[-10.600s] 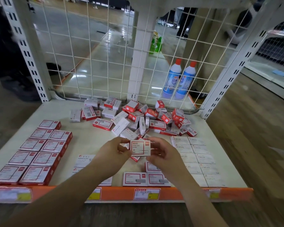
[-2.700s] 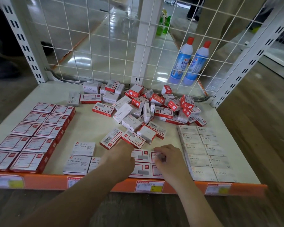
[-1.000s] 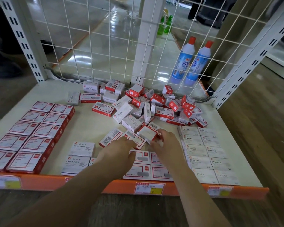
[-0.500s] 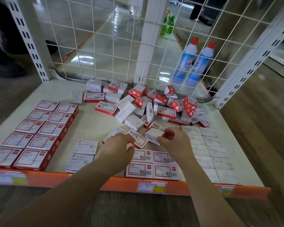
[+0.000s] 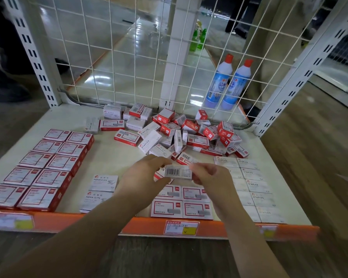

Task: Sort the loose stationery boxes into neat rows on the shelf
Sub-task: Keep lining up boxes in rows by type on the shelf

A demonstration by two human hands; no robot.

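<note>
A small box (image 5: 178,172) is held up over the front middle of the shelf (image 5: 113,157), barcode face turned upward, pinched at its left end by the left hand (image 5: 144,177) and at its right end by the right hand (image 5: 210,175); both hands have thumb and fingers curled onto it, and it is clear of the boards below. Right under it lie four red-framed boxes (image 5: 181,201) set flat, two by two, at the shelf's front edge. Just left of those sit two white paper clip boxes (image 5: 100,190), one behind the other, and further left a double row of larger red boxes (image 5: 42,169) runs from front to back. On the right, a double row of pale staples boxes (image 5: 251,187) does the same. Behind the hands, toward the wire mesh back (image 5: 117,57), the loose heap of boxes (image 5: 175,133) lies jumbled, some on edge, some tilted on one another. Through the mesh two blue bottles with red caps (image 5: 227,83) stand side by side on the floor. An orange strip with price labels (image 5: 181,227) fronts the shelf.
</note>
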